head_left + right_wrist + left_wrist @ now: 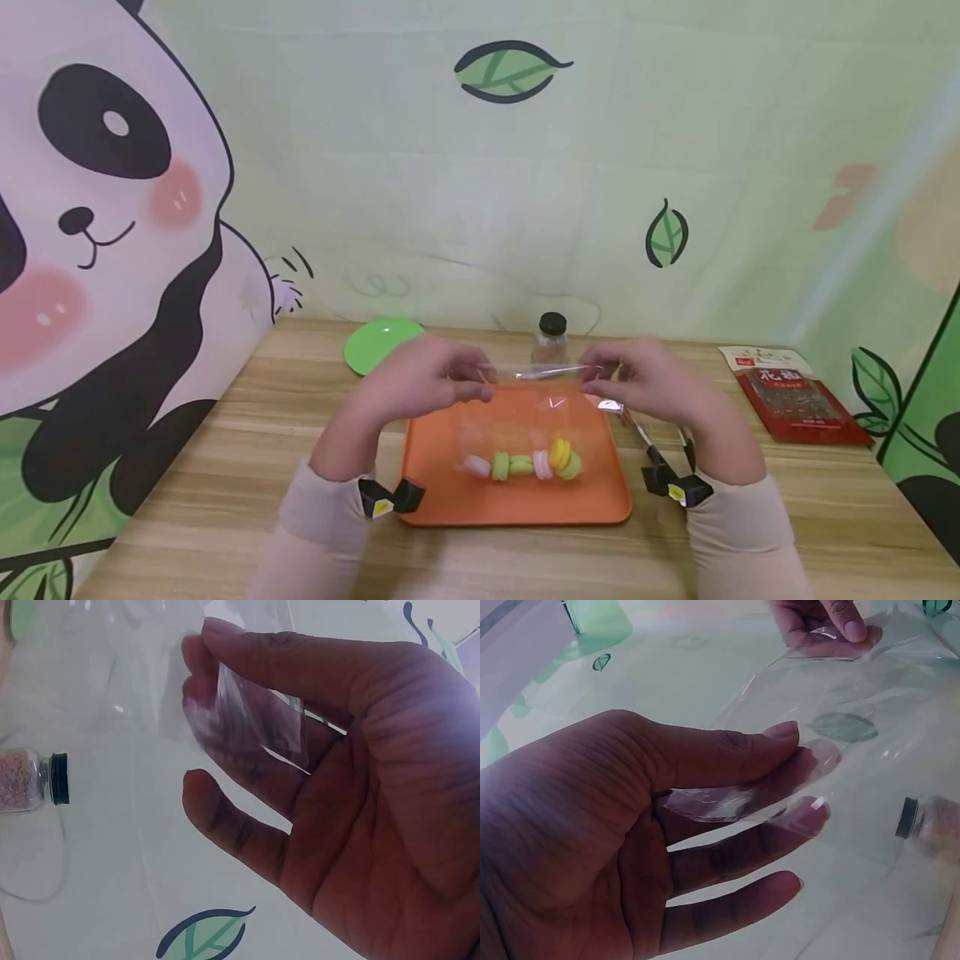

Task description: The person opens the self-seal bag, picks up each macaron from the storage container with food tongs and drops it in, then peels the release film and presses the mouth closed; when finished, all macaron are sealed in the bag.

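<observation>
Both hands hold a clear plastic bag (517, 408) by its top corners, stretched over the orange tray (517, 510). My left hand (420, 375) pinches one corner between thumb and index finger; in the left wrist view the other fingers of that hand (652, 802) spread apart below. The opposite corner is pinched by my right hand (652, 379), and the film folds against its fingers (247, 742) in the right wrist view. Pink, green and yellow macarons (559, 453) line up at the bag's lower end; whether they lie inside it or on the tray, I cannot tell.
Behind the tray stands a glass jar (551, 340) with a black lid. A green plate (382, 343) lies at the back left. Metal tongs (637, 429) are partly hidden beneath the right arm. A red packet (798, 404) lies at the right, near the printed backdrop.
</observation>
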The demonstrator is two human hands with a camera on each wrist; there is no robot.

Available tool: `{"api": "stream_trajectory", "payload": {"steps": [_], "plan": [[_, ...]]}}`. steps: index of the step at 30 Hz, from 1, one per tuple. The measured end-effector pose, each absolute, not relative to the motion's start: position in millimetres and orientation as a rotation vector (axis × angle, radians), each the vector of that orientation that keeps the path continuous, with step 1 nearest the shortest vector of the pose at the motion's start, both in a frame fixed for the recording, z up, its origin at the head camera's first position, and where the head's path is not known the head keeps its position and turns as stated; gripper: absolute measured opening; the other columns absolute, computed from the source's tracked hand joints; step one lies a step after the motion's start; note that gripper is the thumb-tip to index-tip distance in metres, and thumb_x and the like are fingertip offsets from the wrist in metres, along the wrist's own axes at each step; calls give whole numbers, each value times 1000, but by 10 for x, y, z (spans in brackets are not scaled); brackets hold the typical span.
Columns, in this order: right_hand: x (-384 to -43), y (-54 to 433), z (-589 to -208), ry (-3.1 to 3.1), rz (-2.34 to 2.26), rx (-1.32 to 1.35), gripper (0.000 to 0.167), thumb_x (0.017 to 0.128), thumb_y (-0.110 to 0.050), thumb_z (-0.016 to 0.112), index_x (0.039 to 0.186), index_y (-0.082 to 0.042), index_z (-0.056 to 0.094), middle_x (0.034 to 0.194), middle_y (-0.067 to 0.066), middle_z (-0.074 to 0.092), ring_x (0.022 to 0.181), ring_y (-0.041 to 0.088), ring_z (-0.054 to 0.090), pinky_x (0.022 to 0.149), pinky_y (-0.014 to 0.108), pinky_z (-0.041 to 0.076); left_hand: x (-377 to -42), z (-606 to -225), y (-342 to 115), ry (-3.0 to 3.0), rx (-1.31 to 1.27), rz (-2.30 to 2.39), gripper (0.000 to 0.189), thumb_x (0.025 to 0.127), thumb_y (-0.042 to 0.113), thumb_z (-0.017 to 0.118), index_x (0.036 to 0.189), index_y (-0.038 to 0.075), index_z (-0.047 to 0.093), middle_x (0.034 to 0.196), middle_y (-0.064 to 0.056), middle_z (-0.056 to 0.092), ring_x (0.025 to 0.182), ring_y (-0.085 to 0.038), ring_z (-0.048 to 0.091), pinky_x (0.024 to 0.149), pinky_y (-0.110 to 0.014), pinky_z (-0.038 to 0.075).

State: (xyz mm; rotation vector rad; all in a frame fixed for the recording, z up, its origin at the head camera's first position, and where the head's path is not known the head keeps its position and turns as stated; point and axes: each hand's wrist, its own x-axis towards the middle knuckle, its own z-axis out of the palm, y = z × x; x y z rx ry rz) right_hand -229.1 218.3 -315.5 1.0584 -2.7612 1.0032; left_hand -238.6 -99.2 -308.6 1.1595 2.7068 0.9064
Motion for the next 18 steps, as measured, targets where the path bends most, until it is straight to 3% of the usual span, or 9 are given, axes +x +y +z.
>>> {"api": "stream_trajectory", "payload": {"steps": [4, 10, 18], "plan": [[-2282, 2161, -3144, -2778, 951, 1045, 9, 92, -11, 74, 99, -15, 72, 90, -7, 73, 79, 10, 65, 66, 30, 54, -2351, -3080, -959, 2805, 1170, 821, 19, 92, 30, 75, 108, 21, 73, 94, 14, 74, 82, 1, 68, 73, -28, 54], [-2275, 2044, -3146, -2702, 956, 1216, 8, 93, -9, 72, 97, -16, 72, 89, -9, 72, 70, 11, 66, 60, 29, 54, -2185, -3086, -763, 3112, 1314, 534, 34, 87, 54, 73, 107, 26, 73, 88, 17, 74, 74, 0, 67, 56, -24, 46], [-2258, 2029, -3140, -2623, 986, 1276, 7, 92, -9, 74, 94, -16, 73, 87, -10, 72, 69, 13, 66, 61, 29, 55, -2179, -3140, -677, 3182, 1488, 512, 14, 90, 39, 76, 96, 27, 74, 78, 17, 71, 66, -1, 64, 52, -23, 42]]}}
